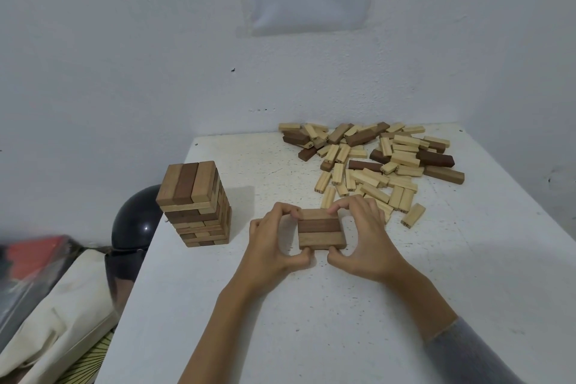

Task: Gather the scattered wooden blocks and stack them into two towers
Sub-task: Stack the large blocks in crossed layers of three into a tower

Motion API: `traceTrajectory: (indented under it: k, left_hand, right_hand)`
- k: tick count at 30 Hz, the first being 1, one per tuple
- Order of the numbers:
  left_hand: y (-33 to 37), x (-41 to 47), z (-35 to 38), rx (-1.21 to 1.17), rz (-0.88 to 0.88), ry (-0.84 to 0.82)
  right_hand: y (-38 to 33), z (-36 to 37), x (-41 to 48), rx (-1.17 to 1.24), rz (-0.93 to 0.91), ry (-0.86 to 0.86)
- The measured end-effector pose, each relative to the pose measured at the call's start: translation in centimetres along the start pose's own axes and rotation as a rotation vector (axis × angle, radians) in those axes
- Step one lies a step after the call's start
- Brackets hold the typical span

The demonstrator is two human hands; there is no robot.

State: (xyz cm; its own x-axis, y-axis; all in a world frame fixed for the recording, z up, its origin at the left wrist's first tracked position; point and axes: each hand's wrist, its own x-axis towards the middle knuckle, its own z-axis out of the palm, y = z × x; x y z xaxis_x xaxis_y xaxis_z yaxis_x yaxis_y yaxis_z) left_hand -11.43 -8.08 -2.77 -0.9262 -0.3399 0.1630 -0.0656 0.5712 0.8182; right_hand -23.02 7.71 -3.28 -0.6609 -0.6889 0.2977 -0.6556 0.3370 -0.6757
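A row of three wooden blocks [321, 229], two light brown with a dark one between them, lies flat on the white table [311, 321]. My left hand [271, 241] pinches its left side, thumb at the near edge and fingers at the far edge. My right hand [363, 237] pinches the right side the same way. A finished tower [194, 204] of several layers of mixed brown blocks stands at the table's left edge. A scattered pile of blocks [374, 162], mostly pale with some dark ones, covers the far right of the table.
A black helmet-like dome [137, 221] sits just off the table's left edge, with a cream cloth bag [62, 315] below it. A white wall runs along the back and right side of the table.
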Motion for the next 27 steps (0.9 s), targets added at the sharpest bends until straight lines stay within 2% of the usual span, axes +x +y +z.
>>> traceTrajectory:
  k: [3, 8, 17, 27]
  left_hand:
    - [1.2, 0.0, -0.5, -0.076, 0.006, 0.025]
    - [3.5, 0.8, -2.0, -0.062, 0.097, 0.064]
    - [7.9, 2.1, -5.4, 0.048, 0.241, 0.154]
    - [8.3, 2.1, -11.4, 0.103, 0.257, 0.272]
  right_hand:
    - [-0.7, -0.8, 0.2, 0.128, 0.022, 0.0]
    - [-1.9, -2.7, 0.6, 0.313, 0.022, 0.0]
    - [-4.9, -5.3, 3.6, 0.501, -0.093, 0.047]
    - [-9.4, -3.8, 7.5, 0.622, -0.183, -0.009]
